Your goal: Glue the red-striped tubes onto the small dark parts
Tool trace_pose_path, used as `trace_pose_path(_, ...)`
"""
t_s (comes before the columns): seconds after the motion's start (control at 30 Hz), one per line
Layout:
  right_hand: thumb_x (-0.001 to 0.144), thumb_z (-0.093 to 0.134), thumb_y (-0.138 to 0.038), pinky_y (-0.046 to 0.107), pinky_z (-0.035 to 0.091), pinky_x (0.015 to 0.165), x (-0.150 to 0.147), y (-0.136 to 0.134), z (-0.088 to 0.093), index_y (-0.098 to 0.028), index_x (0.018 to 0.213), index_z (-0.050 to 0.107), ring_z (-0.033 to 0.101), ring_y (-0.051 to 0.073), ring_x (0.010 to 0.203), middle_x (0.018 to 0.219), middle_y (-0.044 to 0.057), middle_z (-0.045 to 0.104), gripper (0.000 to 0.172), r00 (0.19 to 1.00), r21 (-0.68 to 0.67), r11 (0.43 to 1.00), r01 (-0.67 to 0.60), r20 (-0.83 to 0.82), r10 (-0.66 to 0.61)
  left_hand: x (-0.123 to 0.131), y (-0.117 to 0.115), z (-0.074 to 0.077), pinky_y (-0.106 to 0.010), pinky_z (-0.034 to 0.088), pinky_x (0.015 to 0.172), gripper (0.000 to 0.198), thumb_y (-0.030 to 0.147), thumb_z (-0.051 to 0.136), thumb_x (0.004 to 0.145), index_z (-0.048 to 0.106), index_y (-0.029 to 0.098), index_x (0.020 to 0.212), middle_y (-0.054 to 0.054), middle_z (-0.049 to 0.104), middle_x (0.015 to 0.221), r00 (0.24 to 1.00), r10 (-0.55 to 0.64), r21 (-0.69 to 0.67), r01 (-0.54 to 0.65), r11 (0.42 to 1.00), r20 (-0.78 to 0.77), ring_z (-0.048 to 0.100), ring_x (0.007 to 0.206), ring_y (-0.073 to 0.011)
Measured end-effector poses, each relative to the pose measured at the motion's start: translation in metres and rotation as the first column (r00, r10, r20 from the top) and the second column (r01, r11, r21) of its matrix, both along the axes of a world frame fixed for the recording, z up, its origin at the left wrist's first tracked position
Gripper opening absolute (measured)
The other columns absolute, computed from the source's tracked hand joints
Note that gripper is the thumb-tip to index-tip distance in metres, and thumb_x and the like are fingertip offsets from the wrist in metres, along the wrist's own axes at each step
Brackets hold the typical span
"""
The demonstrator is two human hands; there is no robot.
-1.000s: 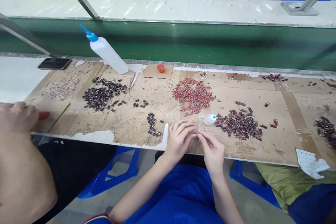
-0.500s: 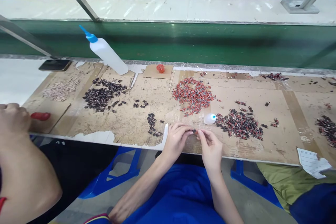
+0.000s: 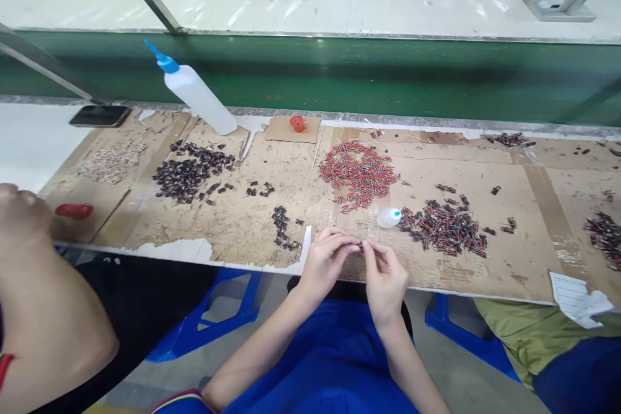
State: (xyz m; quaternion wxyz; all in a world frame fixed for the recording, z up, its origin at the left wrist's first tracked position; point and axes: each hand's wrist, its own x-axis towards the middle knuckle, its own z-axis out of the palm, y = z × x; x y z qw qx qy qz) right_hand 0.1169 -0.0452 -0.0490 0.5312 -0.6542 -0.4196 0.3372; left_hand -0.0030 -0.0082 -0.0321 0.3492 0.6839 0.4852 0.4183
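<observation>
My left hand [image 3: 328,264] and my right hand [image 3: 387,279] meet at the fingertips over the table's front edge, both in a pinch. Between them is a tiny dark part [image 3: 361,246], mostly covered by the fingers; a small black part was in the left and a small red part in the right just before. Beyond my hands lies a pile of small red parts [image 3: 356,171]. To the right is a heap of black-and-red pieces [image 3: 449,226], beside a small white bottle with a blue tip [image 3: 388,217]. Small black parts [image 3: 280,226] lie left of my left hand.
Cardboard [image 3: 242,226] covers the table. Farther left are a larger black pile [image 3: 182,174], pale small parts [image 3: 114,163] and a tilted large bottle [image 3: 201,100]. A red cap [image 3: 297,123] sits at the back. Another person's arm [image 3: 48,310] reaches in from the left.
My fingertips have come together, the right ones moving slightly left, and the black and red parts between them are now mostly hidden. The piles have not changed.
</observation>
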Motion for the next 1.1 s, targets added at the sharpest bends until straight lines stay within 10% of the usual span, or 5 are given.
trace_pose_path(0.47, 0.089, 0.058, -0.023, 0.032, 0.061, 0.068, 0.007, 0.004, 0.01, -0.022, 0.089, 0.071, 0.073, 0.019, 0.071, 0.078, 0.005, 0.076, 0.013, 0.874, 0.358, 0.932, -0.065, 0.471, -0.119, 0.001, 0.004, 0.012, -0.034, 0.055, 0.083, 0.011, 0.022, 0.068, 0.081, 0.076, 0.02, 0.087, -0.007, 0.074, 0.086, 0.975, -0.056, -0.235, 0.107, 0.966, 0.213, 0.067, 0.087, -0.0196)
trace_pose_path(1.1, 0.089, 0.057, -0.02, 0.035, 0.062, 0.071, 0.009, 0.003, 0.007, -0.022, 0.09, 0.072, 0.073, 0.02, 0.073, 0.081, 0.006, 0.076, 0.015, 0.883, 0.35, 0.93, -0.115, 0.464, -0.065, 0.005, 0.004, 0.007, -0.03, 0.056, 0.075, 0.01, 0.021, 0.068, 0.075, 0.075, 0.016, 0.079, -0.007, 0.074, 0.081, 0.963, 0.021, -0.361, 0.079, 0.929, 0.267, 0.068, 0.078, -0.018)
